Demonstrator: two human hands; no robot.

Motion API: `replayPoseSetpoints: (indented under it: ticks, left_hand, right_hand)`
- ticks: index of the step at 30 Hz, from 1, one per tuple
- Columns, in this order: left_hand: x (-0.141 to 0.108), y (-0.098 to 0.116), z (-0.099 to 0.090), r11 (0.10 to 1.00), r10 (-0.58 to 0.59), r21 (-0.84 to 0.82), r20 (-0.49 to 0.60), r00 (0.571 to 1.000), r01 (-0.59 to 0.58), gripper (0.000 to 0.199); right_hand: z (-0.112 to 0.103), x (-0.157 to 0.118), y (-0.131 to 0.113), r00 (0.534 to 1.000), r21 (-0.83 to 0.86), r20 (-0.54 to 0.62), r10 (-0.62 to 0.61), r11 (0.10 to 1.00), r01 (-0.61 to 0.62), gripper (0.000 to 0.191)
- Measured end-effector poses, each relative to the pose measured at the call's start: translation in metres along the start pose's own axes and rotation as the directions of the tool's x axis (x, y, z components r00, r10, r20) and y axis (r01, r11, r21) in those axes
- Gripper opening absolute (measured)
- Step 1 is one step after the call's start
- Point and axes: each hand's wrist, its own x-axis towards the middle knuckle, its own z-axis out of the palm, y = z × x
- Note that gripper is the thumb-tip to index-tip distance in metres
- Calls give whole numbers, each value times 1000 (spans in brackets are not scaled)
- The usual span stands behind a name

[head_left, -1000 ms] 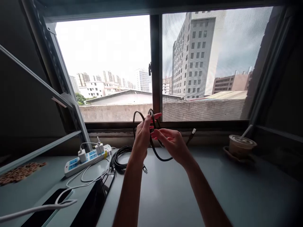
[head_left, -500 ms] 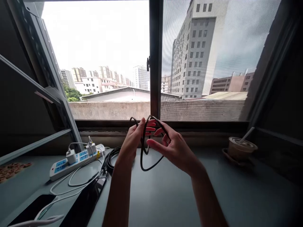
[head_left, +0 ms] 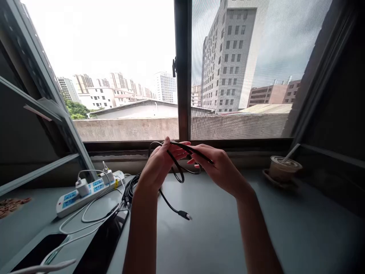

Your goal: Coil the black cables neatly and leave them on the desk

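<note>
Before the window, both hands angle inward, seemingly palms facing.

Thin black cable, loosely looped in the air above a pale table, one metal-tipped plug hanging below.

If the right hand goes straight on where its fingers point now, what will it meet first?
The right hand would probably meet the black cable looped between the hands first, then the left hand; the exact depth is unclear.
</note>
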Motion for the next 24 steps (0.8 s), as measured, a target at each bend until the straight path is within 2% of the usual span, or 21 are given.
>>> replayPoseSetpoints:
  ticks: [3,6,9,11,12,13,15,17,19,21,23,24]
  left_hand:
    - [-8,9,1,994,-58,93,23,998,56,27]
    - [-18,20,2,988,-85,132,12,996,83,21]
    - [-24,29,-7,982,-41,182,-42,998,48,21]
    - [-24,33,-19,959,16,283,-119,993,18,20]
    - [-24,34,-25,938,49,346,-167,985,12,21]
    - [-23,35,-30,914,94,405,-221,971,3,22]
    - [-20,33,-38,876,226,481,-327,918,-44,30]
    - [-17,31,-41,867,368,477,-412,833,-147,41]
    - [-14,28,-40,865,461,432,-481,746,-256,51]
    - [-13,26,-36,850,515,412,-518,683,-329,58]
    - [-12,25,-32,822,565,420,-522,639,-384,64]
    - [-13,25,-30,809,584,422,-510,631,-409,65]
  right_hand:
    - [-2,-1,0,991,92,-86,105,991,-97,29]
    - [-5,0,2,941,242,-212,263,947,-210,36]
    - [-18,0,2,826,425,-383,414,873,-240,38]
    - [-32,-2,1,742,592,-445,502,786,-177,33]
    - [-40,-4,0,723,667,-443,531,733,-129,30]
    - [-47,-8,0,733,728,-413,540,680,-91,28]
    - [-60,-16,2,807,784,-327,492,618,-59,26]
    - [-69,-24,5,853,770,-317,415,638,-23,25]
    - [-73,-30,10,856,746,-354,377,666,15,24]
    - [-75,-33,11,857,756,-340,386,655,5,26]
    - [-75,-32,9,867,764,-271,417,641,-70,28]
    - [-74,-32,7,868,748,-238,436,652,-123,30]
